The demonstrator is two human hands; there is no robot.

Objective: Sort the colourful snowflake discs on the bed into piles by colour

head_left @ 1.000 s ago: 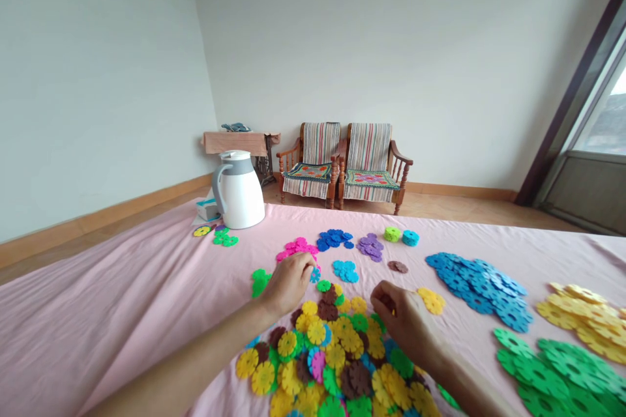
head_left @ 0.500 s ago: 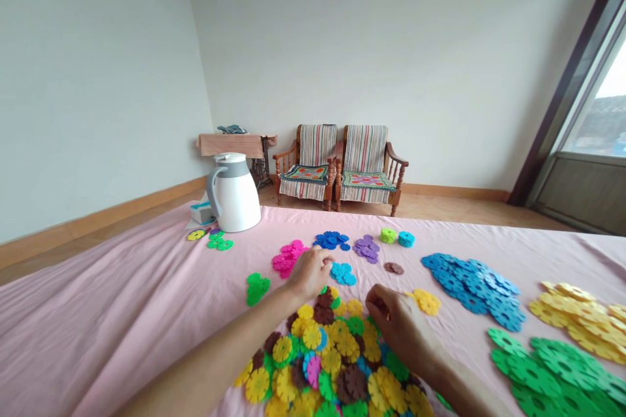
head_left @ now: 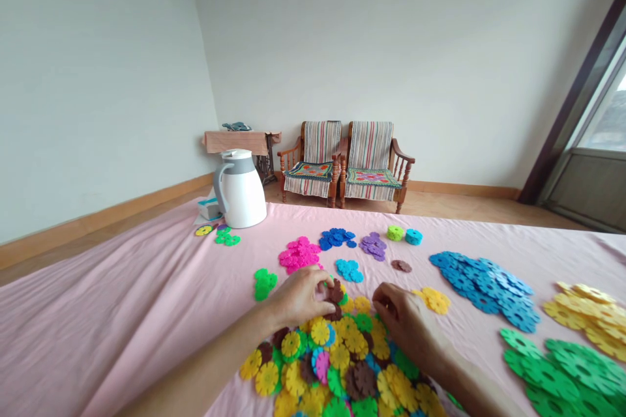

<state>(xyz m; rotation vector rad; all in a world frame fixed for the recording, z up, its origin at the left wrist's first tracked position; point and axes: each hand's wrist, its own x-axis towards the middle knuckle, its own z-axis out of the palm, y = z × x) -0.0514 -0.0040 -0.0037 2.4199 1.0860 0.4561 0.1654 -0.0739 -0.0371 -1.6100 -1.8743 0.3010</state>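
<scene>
My left hand [head_left: 304, 294] is at the far edge of a mixed heap of notched plastic snowflake discs [head_left: 342, 355]. Its thumb and index finger are apart, beside a brown disc [head_left: 335, 291]. My right hand [head_left: 403, 313] hovers by the heap's right edge with its fingers curled in. Whatever lies inside those fingers is hidden. Just beyond my hands are small sorted groups: pink discs [head_left: 299, 254], light-blue discs [head_left: 349, 270], brown discs [head_left: 402, 266] and yellow discs [head_left: 434, 300]. Green discs [head_left: 265, 285] lie left of my left hand.
Larger blue discs [head_left: 484, 280], yellow discs [head_left: 587, 313] and green discs [head_left: 562, 371] spread on the right. Dark-blue discs [head_left: 337, 238] and purple discs [head_left: 373, 246] lie farther back. A white jug [head_left: 244, 192] stands on the pink cloth [head_left: 147, 300] at the back left.
My left hand has come back from beside the pink and light-blue groups to the heap's far edge, its thumb now spread. My right hand stays nearly in place. The view has shifted slightly.
</scene>
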